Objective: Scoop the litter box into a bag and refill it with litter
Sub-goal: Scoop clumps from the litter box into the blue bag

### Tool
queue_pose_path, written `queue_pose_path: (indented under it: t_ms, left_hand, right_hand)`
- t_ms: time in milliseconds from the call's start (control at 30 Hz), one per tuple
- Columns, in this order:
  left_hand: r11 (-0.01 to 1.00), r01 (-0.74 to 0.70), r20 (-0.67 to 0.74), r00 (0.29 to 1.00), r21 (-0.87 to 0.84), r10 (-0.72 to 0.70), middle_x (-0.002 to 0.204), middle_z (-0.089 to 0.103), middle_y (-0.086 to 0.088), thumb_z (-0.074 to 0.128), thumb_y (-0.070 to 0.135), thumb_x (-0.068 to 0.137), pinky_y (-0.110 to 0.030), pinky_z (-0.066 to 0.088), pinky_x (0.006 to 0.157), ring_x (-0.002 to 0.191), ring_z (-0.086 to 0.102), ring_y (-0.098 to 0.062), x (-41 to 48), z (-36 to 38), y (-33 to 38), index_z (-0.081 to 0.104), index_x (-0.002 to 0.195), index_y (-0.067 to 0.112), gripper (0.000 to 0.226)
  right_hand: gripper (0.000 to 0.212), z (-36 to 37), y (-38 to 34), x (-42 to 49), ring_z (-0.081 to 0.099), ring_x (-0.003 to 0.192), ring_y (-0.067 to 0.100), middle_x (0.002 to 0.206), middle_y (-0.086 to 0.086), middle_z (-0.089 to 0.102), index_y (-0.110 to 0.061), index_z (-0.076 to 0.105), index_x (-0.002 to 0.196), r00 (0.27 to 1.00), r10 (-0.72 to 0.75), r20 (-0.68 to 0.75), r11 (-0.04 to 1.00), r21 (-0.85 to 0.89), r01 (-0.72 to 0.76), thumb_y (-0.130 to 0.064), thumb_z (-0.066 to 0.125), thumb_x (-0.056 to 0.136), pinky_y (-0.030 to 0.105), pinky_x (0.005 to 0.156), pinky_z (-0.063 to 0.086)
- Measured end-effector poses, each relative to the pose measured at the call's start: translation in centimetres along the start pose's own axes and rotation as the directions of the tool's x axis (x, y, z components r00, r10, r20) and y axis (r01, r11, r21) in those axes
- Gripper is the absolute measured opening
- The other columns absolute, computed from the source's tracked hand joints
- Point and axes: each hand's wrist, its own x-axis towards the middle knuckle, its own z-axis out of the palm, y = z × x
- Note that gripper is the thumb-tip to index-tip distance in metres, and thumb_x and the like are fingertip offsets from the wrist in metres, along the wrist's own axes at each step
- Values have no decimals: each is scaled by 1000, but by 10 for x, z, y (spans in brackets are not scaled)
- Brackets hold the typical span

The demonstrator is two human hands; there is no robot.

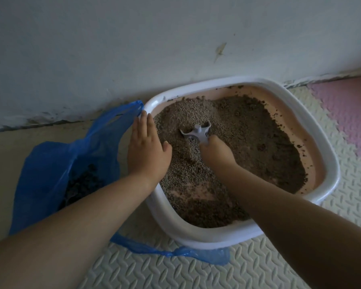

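Observation:
A white litter box point(329, 163) with a pink inner wall sits against the wall, holding brown and grey litter point(248, 142). My right hand point(216, 151) grips the handle of a grey scoop point(197, 132), whose blade is dug into the litter near the box's middle. My left hand point(147, 149) lies flat, fingers together, on the box's left rim. A blue plastic bag point(56, 163) lies open on the floor left of the box, with dark scooped litter point(81, 184) inside it.
A white wall point(175, 38) rises right behind the box. The floor is covered in cream textured foam mat point(175, 272) with a pink tile point(348, 113) at the right. One bag handle point(175, 252) trails under the box's front.

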Motion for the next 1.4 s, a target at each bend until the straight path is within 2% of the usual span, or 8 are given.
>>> queue_pose_path:
  t_ms: [167,367,433,533,667,867,1133,1400]
  left_hand:
    - [1000,-1,4,1000,-28,1,160,-7,1,44,29,96,-33,9,117,146,-4,-17,0,-1,0,4,152,11,71]
    - [998,-8,5,1000,-69,9,160,-5,3,46,27,96,-29,7,116,146,-4,-15,0,-1,0,5,152,11,71]
    - [998,-5,3,1000,-66,6,160,-6,2,46,28,96,-29,6,116,146,-4,-15,-1,-2,0,4,152,11,72]
    - [998,-2,11,1000,-64,2,160,-6,2,46,27,96,-31,7,117,146,-4,-16,-1,-3,-1,4,152,11,73]
    - [998,2,13,1000,-61,-1,160,-7,2,47,28,96,-32,8,117,147,-4,-16,-3,-3,0,3,152,11,73]
    - [999,4,10,1000,-49,-4,160,-7,2,45,28,96,-33,8,117,146,-4,-16,-2,-4,0,3,152,11,72]
    - [998,8,11,1000,-59,-8,160,-7,3,44,27,96,-32,9,117,146,-4,-15,-3,-4,1,3,152,11,71]
    - [998,0,7,1000,-60,1,160,-8,3,46,27,96,-29,4,114,146,-6,-15,-2,-2,0,2,152,12,73]
  right_hand:
    - [24,4,17,-15,53,65,23,81,5,56,-12,48,101,998,-5,-58,992,122,12,-35,40,100,32,53,35]
    - [17,-24,34,-56,47,57,15,73,-1,54,-20,51,101,987,-87,-136,958,260,120,-36,45,99,35,51,38]
    - [13,-34,41,-70,47,55,11,71,-2,54,-23,53,98,977,-115,-180,952,262,161,-35,48,98,33,51,38]
    - [9,-44,48,-85,44,48,4,65,-4,53,-28,54,92,968,-122,-219,944,276,182,-35,50,96,21,45,34]
    - [6,-50,54,-99,45,46,5,65,3,58,-32,57,95,966,-113,-233,944,279,178,-35,52,95,28,46,37]
    - [6,-48,59,-111,44,45,5,60,-1,55,-33,59,98,972,-103,-209,947,278,160,-31,54,94,30,48,37]
    - [8,-53,62,-112,53,53,18,70,6,63,-32,60,99,963,-106,-248,942,284,176,-30,56,93,40,52,45]
    - [6,-55,59,-112,53,53,14,66,3,61,-35,59,97,945,-172,-279,946,220,238,-31,57,93,36,50,42]
